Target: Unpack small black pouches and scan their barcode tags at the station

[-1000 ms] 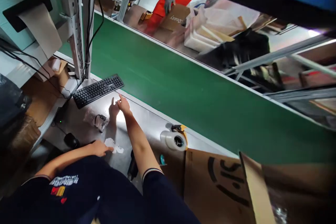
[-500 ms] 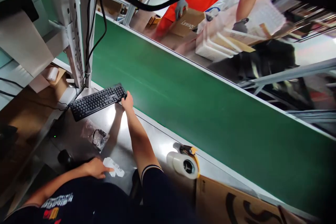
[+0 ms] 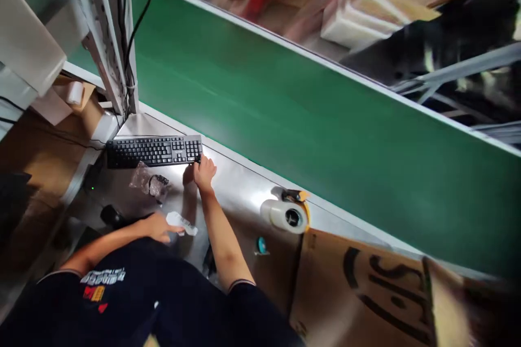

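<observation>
A wide green conveyor belt (image 3: 325, 119) is running slantwise across the room, and the steel desk (image 3: 240, 195) is lying along its near edge. The black keyboard (image 3: 153, 151) is sitting on that desk with its long axis running left to right, roughly in line with the belt's edge, its right end nearest the person.

The right hand (image 3: 203, 172) is reaching out along the desk and touching that right end, at the near corner by the number pad. The keyboard is stretching away to the left of the grip. This is the nearer hand by far. Its fingers look partly curled with the tips at the keyboard's edge; the grip is holding nothing, though from here I cannot quite tell whether the tips are pressing keys or only resting against the frame.

The left hand (image 3: 159, 227) is lying close to the body, well apart from the keyboard, its grip narrow, with the fingertips on a small white crumpled paper (image 3: 182, 223). Between the two hands a clear plastic bag (image 3: 150, 182) with something dark inside is lying just below the keyboard. A tape roll (image 3: 285, 216) is sitting to the right, near the belt.
</observation>
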Available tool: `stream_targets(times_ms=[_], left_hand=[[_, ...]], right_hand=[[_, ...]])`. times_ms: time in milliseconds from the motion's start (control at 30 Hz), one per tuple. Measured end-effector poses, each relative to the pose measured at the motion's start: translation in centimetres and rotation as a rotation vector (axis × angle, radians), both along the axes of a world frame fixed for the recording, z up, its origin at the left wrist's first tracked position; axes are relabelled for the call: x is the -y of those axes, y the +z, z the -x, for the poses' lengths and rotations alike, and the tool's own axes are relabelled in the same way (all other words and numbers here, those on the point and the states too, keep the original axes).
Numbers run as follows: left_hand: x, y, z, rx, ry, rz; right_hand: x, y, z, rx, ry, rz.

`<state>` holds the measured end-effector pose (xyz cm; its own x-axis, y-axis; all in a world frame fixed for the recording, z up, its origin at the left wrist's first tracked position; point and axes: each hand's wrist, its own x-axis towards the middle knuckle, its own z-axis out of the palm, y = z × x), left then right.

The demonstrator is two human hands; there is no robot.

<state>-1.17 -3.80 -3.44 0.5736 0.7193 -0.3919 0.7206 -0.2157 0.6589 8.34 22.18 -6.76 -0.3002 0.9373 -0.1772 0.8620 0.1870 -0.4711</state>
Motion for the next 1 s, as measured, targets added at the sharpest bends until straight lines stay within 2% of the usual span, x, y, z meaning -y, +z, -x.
stream_targets(times_ms=[67, 167, 300, 400, 567, 700, 800, 867, 1000], left_hand=[[0.3, 0.3, 0.1, -0.02, 0.003, 0.042], [0.6, 0.7, -0.1, -0.057, 0.002, 0.073], [0.5, 1.5, -0.5, -0.131, -0.013, 0.08], [0.6, 1.9, -0.6, -0.16, -0.011, 0.064], [1.1, 1.6, -0.6, -0.158, 0.007, 0.054], [1.3, 1.4, -0.7, -0.162, 0.021, 0.054], [1.2, 1.8, -0.6, -0.169, 0.013, 0.065], [1.2, 2.1, -0.5, -0.173, 0.011, 0.081], [1.1, 2.3, -0.5, -0.178, 0.007, 0.124]], right_hand=[[2.9, 0.1, -1.9, 0.027, 0.027, -0.006], [4.8, 0.4, -2.6, 0.044, 0.093, -0.043], [4.4, 1.0, -1.1, 0.028, 0.128, -0.092], [3.9, 1.4, 0.1, 0.024, 0.139, -0.046], [3.9, 1.9, 1.1, 0.011, 0.117, -0.017], [2.5, 1.9, 1.4, -0.08, -0.019, 0.019], [0.4, 1.5, 1.2, -0.096, -0.143, 0.108], [-0.7, 0.7, 0.8, -0.103, -0.159, 0.18], [-1.0, -2.1, -1.2, -0.183, -0.147, 0.24]])
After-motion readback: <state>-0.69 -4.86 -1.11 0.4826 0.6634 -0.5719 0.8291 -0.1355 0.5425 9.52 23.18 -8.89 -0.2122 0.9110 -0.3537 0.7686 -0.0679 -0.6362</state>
